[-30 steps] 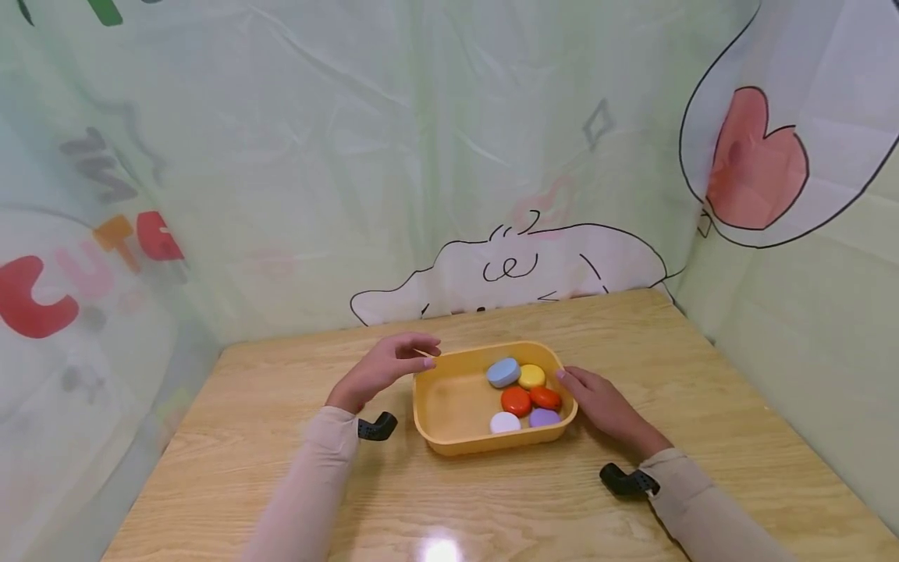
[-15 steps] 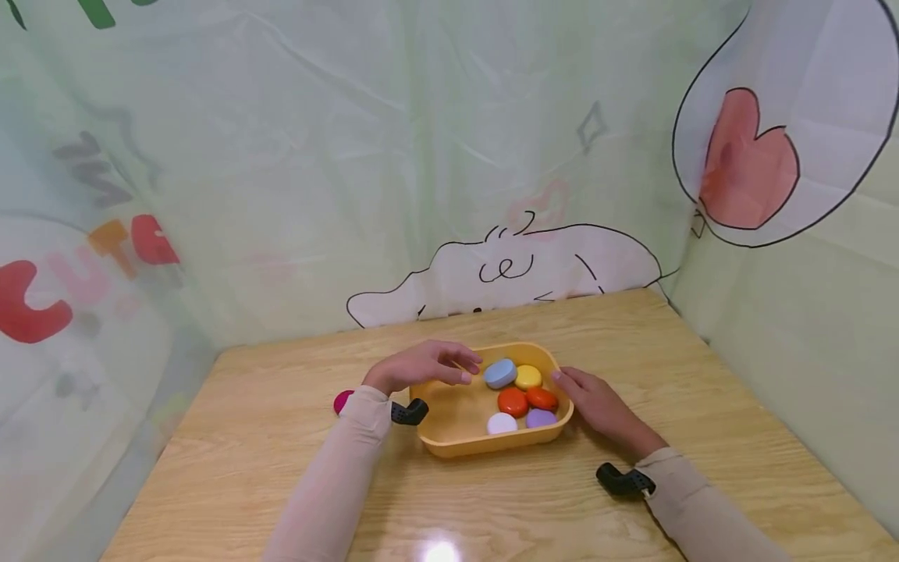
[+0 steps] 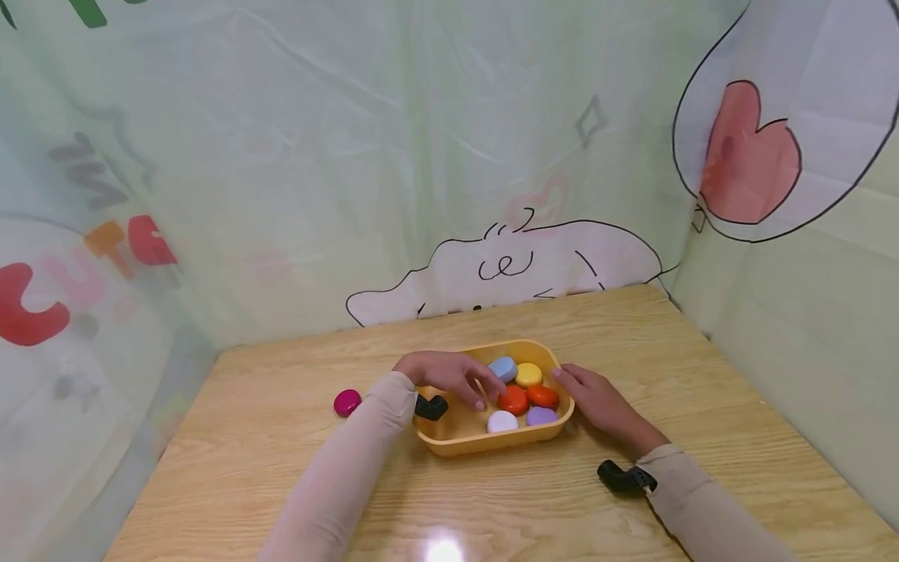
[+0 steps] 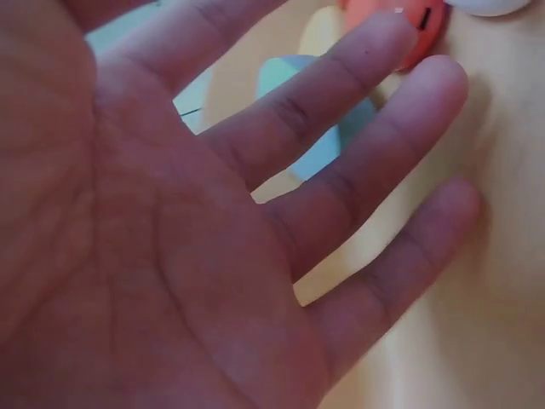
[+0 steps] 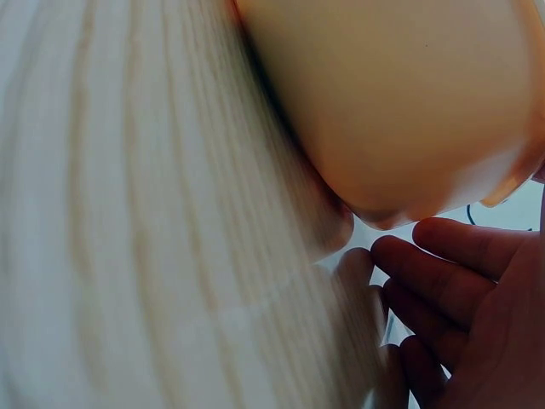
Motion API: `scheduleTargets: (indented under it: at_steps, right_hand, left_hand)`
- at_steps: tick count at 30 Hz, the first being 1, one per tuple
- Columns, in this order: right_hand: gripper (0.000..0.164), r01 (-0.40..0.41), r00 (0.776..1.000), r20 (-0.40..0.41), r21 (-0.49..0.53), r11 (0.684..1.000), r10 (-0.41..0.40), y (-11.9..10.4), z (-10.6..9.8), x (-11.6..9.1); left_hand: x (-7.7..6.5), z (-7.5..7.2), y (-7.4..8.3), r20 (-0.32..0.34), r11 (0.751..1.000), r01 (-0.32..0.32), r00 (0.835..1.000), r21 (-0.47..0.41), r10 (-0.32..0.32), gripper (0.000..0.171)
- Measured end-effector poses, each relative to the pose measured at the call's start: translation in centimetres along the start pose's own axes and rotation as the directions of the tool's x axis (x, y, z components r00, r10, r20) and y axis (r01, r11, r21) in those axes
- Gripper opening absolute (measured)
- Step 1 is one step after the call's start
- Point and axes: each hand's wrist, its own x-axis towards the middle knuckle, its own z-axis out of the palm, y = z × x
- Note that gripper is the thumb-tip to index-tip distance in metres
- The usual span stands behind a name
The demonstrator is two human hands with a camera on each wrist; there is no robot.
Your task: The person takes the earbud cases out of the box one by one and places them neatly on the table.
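A yellow-orange plastic tray (image 3: 456,447) holds several rounded, glossy pieces. Over its left half reaches my left hand (image 3: 453,375), fingers slightly bent and spread, pointing down beside a red piece (image 3: 513,400) and a light blue piece (image 3: 504,368). Nothing lies in that palm in the left wrist view; whether a fingertip touches the red piece, I cannot tell. At the right end of the tray, my right hand (image 3: 597,402) holds the rim, thumb on top and fingers against the outer wall. The right wrist view shows those fingers (image 5: 434,273) at the wall.
Yellow (image 3: 529,375), second red (image 3: 543,396), white (image 3: 502,422) and purple (image 3: 541,416) pieces lie in the tray's right half. A magenta piece (image 3: 347,403) sits on the wooden table (image 3: 232,453), left of the tray. Printed curtains (image 3: 316,156) stand behind and at both sides.
My left hand has moved right, from the tray's left rim to over its inside, and lowered toward the red piece. The magenta piece has come into view behind it. My right hand stays put.
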Motion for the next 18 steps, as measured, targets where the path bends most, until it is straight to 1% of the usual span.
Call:
scheduleTargets:
  at_steps: [6, 10, 15, 18]
  right_hand:
    - [0.072, 0.015, 1.0, -0.012, -0.006, 1.0, -0.015, -0.2, -0.2, 0.3]
    - [0.074, 0.001, 1.0, -0.01, 0.002, 1.0, -0.001, 0.0, -0.1, 0.4]
    - [0.076, -0.022, 1.0, 0.002, 0.007, 1.0, 0.022, 0.2, 0.1, 0.3]
    - [0.076, -0.012, 1.0, -0.007, -0.007, 1.0, 0.012, 0.3, 0.1, 0.2]
  left_hand:
    - [1.2, 0.1, 0.2, 0.048, 1.0, 0.006, 0.999, 0.03, -0.007, 0.037]
    - [1.6, 0.7, 0.1, 0.055, 0.999, 0.008, 0.998, 0.05, -0.011, 0.04]
    - [1.9, 1.5, 0.0, 0.063, 0.996, 0.047, 0.997, 0.074, -0.052, 0.042]
    - [2.1, 1.9, 0.0, 0.064, 0.995, 0.059, 0.996, 0.082, -0.064, 0.044]
